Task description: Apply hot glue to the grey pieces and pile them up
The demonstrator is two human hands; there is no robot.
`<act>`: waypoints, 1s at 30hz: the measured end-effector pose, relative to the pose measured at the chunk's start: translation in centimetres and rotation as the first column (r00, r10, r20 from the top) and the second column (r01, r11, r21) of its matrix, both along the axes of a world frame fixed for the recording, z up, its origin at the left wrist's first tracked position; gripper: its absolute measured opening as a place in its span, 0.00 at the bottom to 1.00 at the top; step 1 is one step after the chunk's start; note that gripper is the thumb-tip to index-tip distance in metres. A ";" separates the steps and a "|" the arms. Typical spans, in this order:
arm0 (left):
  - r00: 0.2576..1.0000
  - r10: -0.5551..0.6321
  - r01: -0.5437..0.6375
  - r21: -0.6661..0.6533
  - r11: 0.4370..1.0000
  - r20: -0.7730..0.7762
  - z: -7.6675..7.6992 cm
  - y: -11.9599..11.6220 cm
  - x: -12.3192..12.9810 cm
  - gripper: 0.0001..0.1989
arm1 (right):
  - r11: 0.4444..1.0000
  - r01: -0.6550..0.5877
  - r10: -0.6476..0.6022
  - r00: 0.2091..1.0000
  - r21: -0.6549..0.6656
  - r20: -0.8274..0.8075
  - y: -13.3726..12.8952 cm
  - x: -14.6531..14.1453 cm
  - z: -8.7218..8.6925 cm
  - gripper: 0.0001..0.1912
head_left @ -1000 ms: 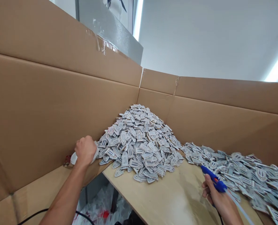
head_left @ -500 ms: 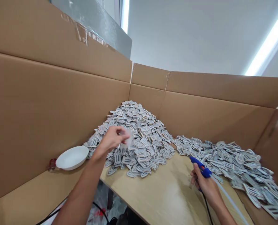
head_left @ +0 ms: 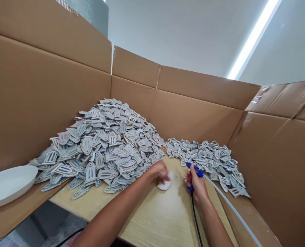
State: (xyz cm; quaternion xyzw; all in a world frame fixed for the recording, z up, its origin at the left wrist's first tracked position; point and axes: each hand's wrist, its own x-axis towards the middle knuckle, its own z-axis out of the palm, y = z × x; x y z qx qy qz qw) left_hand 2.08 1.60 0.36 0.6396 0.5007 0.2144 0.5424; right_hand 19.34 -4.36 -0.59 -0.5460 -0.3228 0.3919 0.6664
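My left hand (head_left: 161,172) is low over the wooden board, its fingers closed on a small white round piece (head_left: 165,185) at the board's surface. To the right, my right hand (head_left: 195,181) is wrapped round a blue glue gun (head_left: 199,172) with a red trigger. Its nozzle points up and left, toward the smaller pile. A long translucent glue stick (head_left: 232,207) runs out of the gun's back, and a black cord (head_left: 195,219) hangs from its handle.
A large heap of grey slotted pieces (head_left: 111,144) rises at the left, and a smaller pile (head_left: 209,157) lies at the back right. A white bowl (head_left: 10,185) sits far left. Cardboard walls (head_left: 199,113) surround the wooden board (head_left: 152,219).
The view has turned right. My left hand has moved from in front of the heap down to the board with the white piece. My right hand still holds the glue gun, now nearer the left hand.
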 end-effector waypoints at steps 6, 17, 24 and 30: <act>0.973 0.083 -0.049 0.157 0.986 -0.215 -0.3 -1.0 0.0 0.12 | 0.980 0.190 -0.178 0.968 -0.054 0.176 0.5 1.6 -0.3 0.30; 0.985 0.142 -0.163 0.253 0.954 0.096 -1.9 -2.0 -0.4 0.11 | 0.832 0.554 -0.167 0.279 -0.016 0.946 0.2 7.0 -1.6 0.15; 0.961 0.096 -0.137 0.149 0.979 0.258 -2.4 -1.8 -0.9 0.08 | 0.911 0.409 0.011 0.102 -0.052 0.995 1.2 7.4 -1.4 0.12; 0.925 0.143 -0.200 0.131 0.971 0.352 -1.6 -1.2 -0.5 0.07 | 0.905 0.407 0.110 0.052 -0.122 0.993 1.4 7.3 -1.4 0.09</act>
